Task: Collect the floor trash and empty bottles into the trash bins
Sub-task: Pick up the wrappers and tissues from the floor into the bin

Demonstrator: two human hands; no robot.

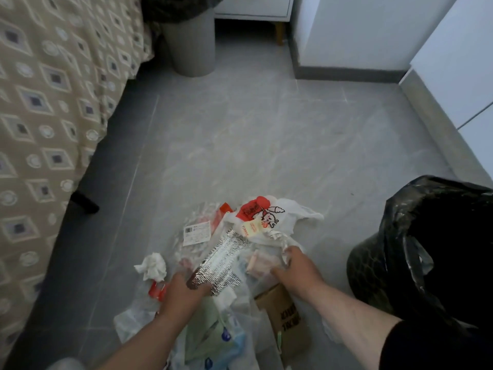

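A heap of floor trash lies at the bottom centre. My left hand (181, 292) grips the near end of a long silver foil wrapper (221, 263). My right hand (298, 268) is closed on a white plastic bag with a red print (269, 217) and the small wrappers beneath it. A crumpled white tissue (153, 267) sits left of the heap, with a red scrap (157, 291) below it. A brown cardboard box (285, 313) lies between my forearms. A bin lined with a black bag (426, 252) stands at the right. No bottle shows.
A second grey bin (190, 46) with a dark liner stands at the far end by the bed (48, 108), which runs along the left. White cabinets (458, 76) and a wall close the right side. Grey floor tiles (253, 134) stretch between.
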